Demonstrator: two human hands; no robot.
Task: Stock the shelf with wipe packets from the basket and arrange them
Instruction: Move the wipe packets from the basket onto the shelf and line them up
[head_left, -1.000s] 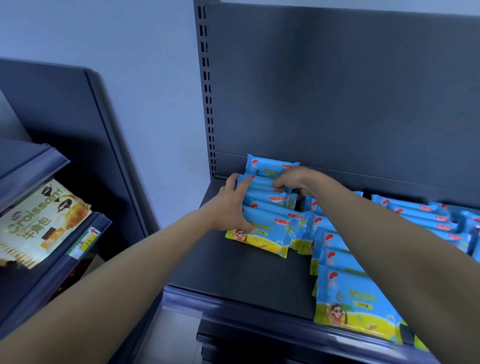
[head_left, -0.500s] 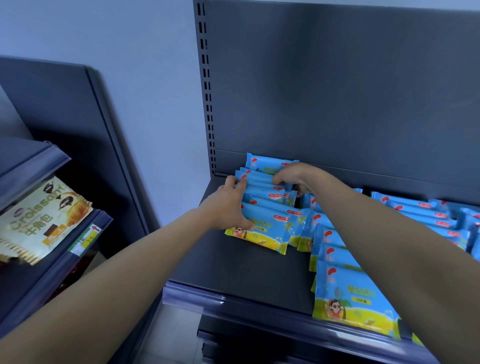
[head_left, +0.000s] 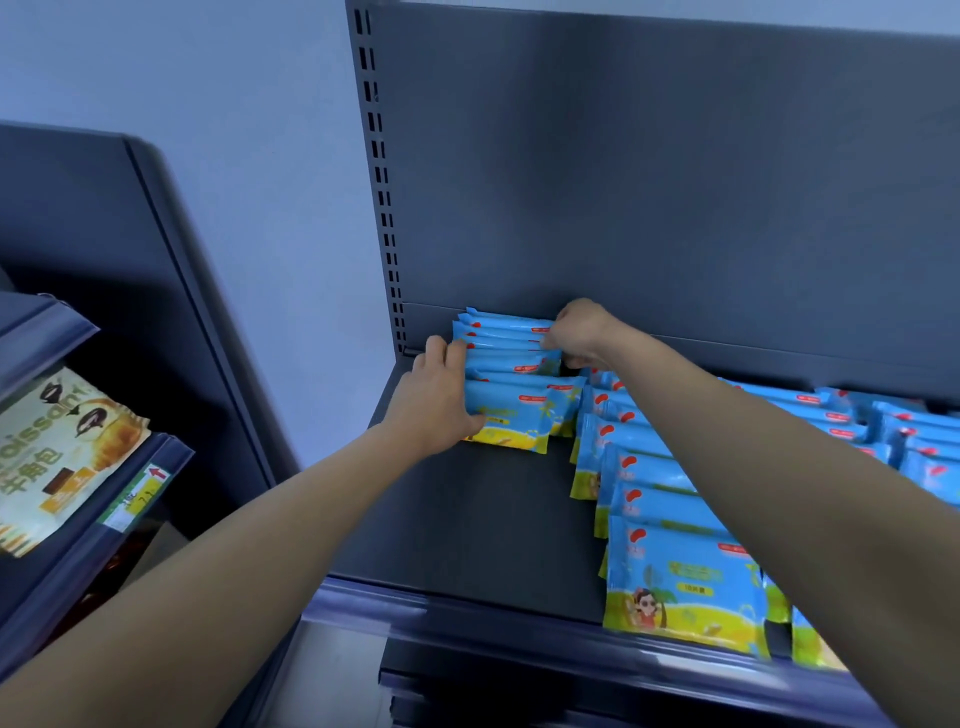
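snack bag: "oissant", likely "牛角包"

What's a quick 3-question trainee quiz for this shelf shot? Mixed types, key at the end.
1. True or false: the left hand rests with straight fingers against the left end of the back-left row of wipe packets.
2. The right hand is: A) curled on the right end of that row; B) hanging at the person's side; C) holding a basket.
3. Short answer: what product lies on the rack at far left?
Key: 1 true; 2 A; 3 a croissant bag.
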